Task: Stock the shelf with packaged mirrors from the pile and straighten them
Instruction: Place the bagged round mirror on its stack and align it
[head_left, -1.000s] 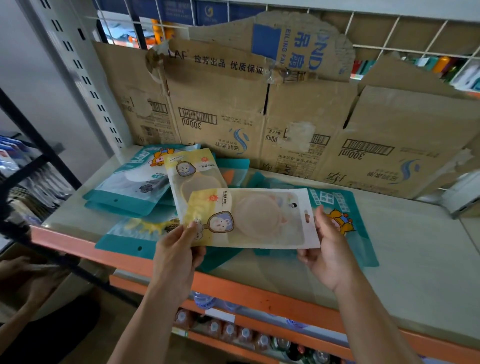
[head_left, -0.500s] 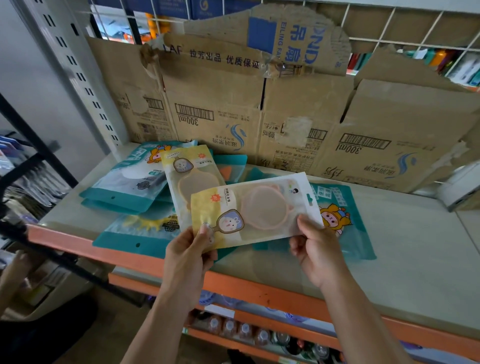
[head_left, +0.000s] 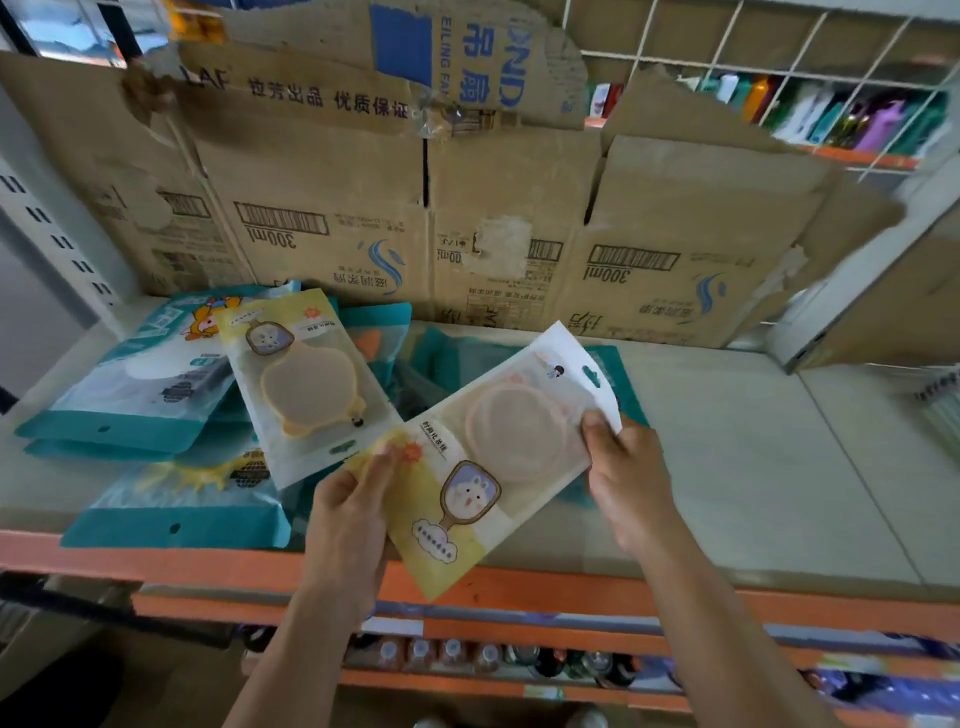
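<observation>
Teal packages are lying in a loose pile at the left of the shelf board, overlapping one another. One yellow packaged mirror is resting on top of them, slanted, its hang-hole end pointing toward the front. Just right of it, the left hand is pinching the lower left edge of a second packaged mirror. This pack is being held tilted above the orange front rail, its hang-hole end raised toward the cardboard backing. The right hand is gripping its right edge, thumb on top and fingers curled beneath.
</observation>
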